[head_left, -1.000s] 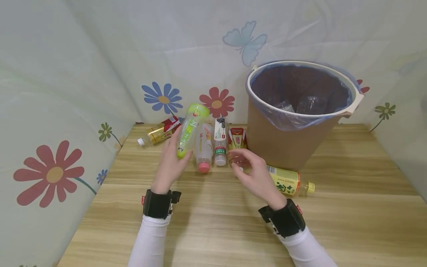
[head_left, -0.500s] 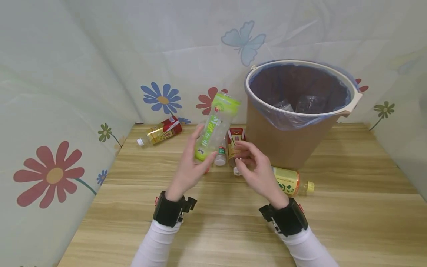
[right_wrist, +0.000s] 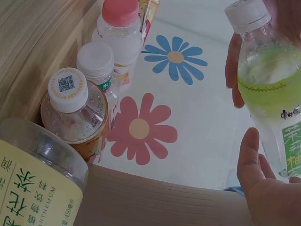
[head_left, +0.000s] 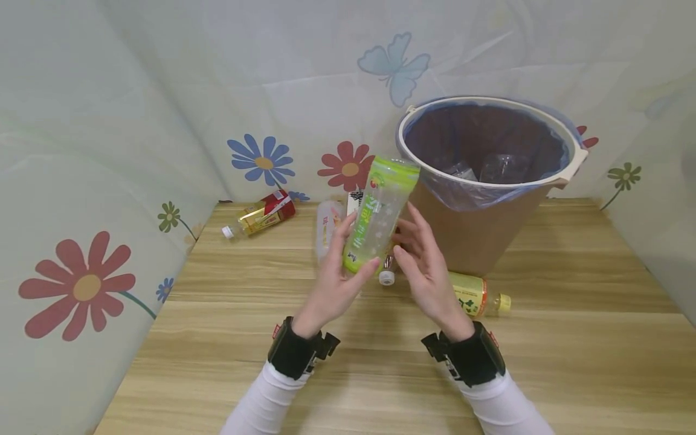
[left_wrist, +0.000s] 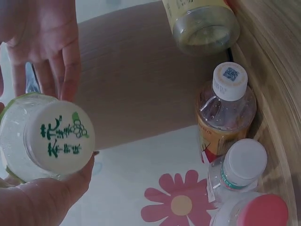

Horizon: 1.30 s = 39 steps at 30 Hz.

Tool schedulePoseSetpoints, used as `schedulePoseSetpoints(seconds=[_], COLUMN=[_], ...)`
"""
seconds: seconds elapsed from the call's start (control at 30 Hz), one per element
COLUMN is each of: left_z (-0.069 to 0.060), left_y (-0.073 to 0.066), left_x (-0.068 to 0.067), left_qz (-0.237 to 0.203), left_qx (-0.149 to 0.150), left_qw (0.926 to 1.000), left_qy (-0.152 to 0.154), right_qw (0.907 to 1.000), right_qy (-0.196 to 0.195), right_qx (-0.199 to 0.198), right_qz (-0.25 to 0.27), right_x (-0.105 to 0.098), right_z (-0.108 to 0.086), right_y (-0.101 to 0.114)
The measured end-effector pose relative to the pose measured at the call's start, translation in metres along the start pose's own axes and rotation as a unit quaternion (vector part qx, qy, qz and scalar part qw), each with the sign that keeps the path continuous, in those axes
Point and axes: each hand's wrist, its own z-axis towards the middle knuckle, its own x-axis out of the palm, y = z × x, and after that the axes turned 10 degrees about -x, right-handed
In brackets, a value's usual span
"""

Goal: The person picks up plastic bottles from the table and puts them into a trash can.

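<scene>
Gripping the green-labelled bottle (head_left: pixel 377 214): left hand (head_left: pixel 333 290), fingers and thumb round its cap-end half. Bottle held up off the table (head_left: pixel 206 350); long axis slants near left to far right, white cap (right_wrist: pixel 248 15) at near end, base far. Right hand (head_left: pixel 433 287) just beside the bottle's right flank, fingers loosely bent, nothing in grasp; contact cannot be told. Lined bin (head_left: pixel 478 232) stands far right, nearer the right hand. Yellow-labelled bottle (head_left: pixel 469 293) lies at the bin's near side.

On the table (head_left: pixel 375 374), other bottles (head_left: pixel 328 225) lie behind the held bottle (head_left: pixel 379 214), left of the bin (head_left: pixel 472 232).
</scene>
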Motion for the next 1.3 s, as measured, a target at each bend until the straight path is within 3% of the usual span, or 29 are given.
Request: schedulePoseSetpoints(seconds=[0.33, 0.6, 1.0, 1.3], left_z=[-0.002, -0.002, 0.001, 0.000], left_y=[0.003, 0.003, 0.003, 0.003], left_x=[0.007, 0.007, -0.007, -0.020], left_qz=[0.023, 0.014, 0.002, 0.050], left_qx=[0.014, 0.027, 0.041, 0.017], left_qw=[0.9996, 0.9993, 0.9991, 0.9984], left_qy=[0.007, 0.019, 0.001, -0.023], right_qw=[0.9995, 0.9982, 0.9951, 0.9964], right_qy=[0.005, 0.025, 0.050, 0.043], right_qx=[-0.026, 0.003, 0.008, 0.039], right_qz=[0.018, -0.055, -0.085, -0.061], right_x=[0.000, -0.004, -0.003, -0.003], right_z=[0.001, 0.000, -0.001, 0.000], right_y=[-0.001, -0.004, -0.009, -0.005])
